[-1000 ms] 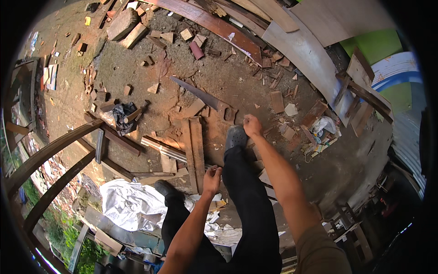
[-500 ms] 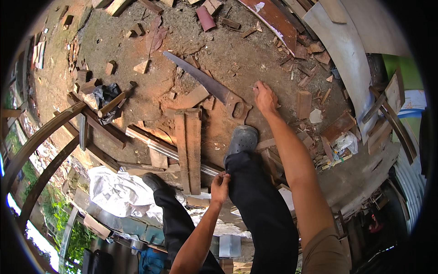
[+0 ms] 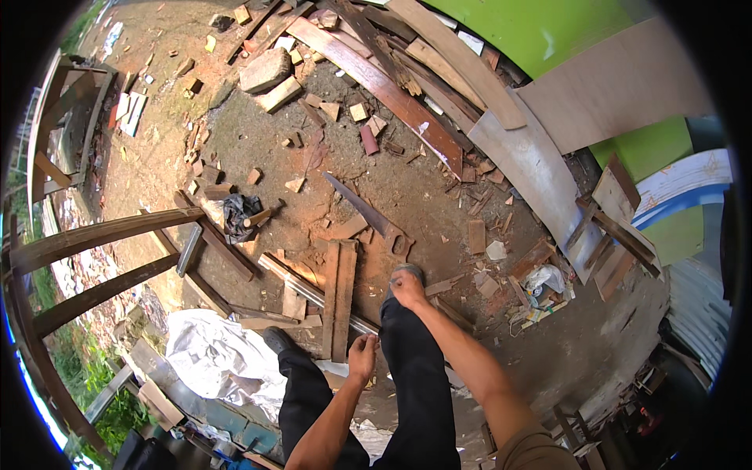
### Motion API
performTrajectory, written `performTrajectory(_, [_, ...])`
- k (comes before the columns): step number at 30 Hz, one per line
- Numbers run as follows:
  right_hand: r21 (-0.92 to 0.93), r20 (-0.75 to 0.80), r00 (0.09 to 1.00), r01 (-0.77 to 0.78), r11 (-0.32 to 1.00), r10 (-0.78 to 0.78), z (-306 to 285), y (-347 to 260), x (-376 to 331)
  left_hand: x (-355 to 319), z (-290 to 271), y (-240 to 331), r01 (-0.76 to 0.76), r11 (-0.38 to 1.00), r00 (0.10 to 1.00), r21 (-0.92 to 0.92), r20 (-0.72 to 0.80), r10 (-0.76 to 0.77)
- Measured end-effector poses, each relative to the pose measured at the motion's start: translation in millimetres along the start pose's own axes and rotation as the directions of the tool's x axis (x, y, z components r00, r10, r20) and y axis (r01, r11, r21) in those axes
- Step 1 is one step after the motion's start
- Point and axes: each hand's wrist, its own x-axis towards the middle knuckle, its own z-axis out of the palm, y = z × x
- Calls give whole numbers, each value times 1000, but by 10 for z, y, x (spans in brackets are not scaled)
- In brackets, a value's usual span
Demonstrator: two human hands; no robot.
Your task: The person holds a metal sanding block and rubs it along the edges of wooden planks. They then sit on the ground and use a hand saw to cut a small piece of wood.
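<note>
My right hand [image 3: 408, 288] is closed, fingers curled, above the dark clog [image 3: 413, 271] on my right foot. What it pinches, if anything, is too small to make out. Beside my right shin, my left hand [image 3: 363, 358] is also closed with fingertips together, and its contents are hidden. A handsaw [image 3: 362, 207] with a wooden handle lies flat on the ground just beyond the clog, touched by neither hand. Left of that foot, two narrow boards [image 3: 340, 294] lie side by side across a longer pale-edged strip [image 3: 294, 280].
A wooden frame [image 3: 106, 235] rises at left, near a black plastic bag [image 3: 239, 217] and a wooden-handled tool [image 3: 265, 214]. White sheeting [image 3: 215, 352] lies by my left foot. Offcuts are scattered ahead; a reddish board [image 3: 384, 98] and grey sheet [image 3: 536, 184] lie to the right.
My right hand has drawn back from the ground right of the saw handle to above my clog. My left hand stays closed near my shin. The view has tilted up and turned right.
</note>
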Motion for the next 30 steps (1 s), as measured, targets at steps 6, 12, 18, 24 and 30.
performTrajectory(6, [280,221,965,76,957,-141,131,-1308,-2397,-1353,-786,556,-139,985,990,106,-18,142])
performTrajectory(12, [372,330,889,185,910,-316,685,-2014,-3337,-2211,-2180,596,-311,950,944,40,133,303])
performTrajectory(18, [149,447,771,436,888,-453,1313,-3029,-4068,-2619,-3588,573,-580,748,814,322,265,517])
performTrajectory(24, [-53,562,643,657,752,-521,2205,-4061,-4812,-3126,-4984,385,-580,720,803,382,117,585])
performTrajectory(30, [-316,633,574,805,502,-520,2587,-4628,-5141,-3092,-5903,26,-555,823,788,124,-239,567])
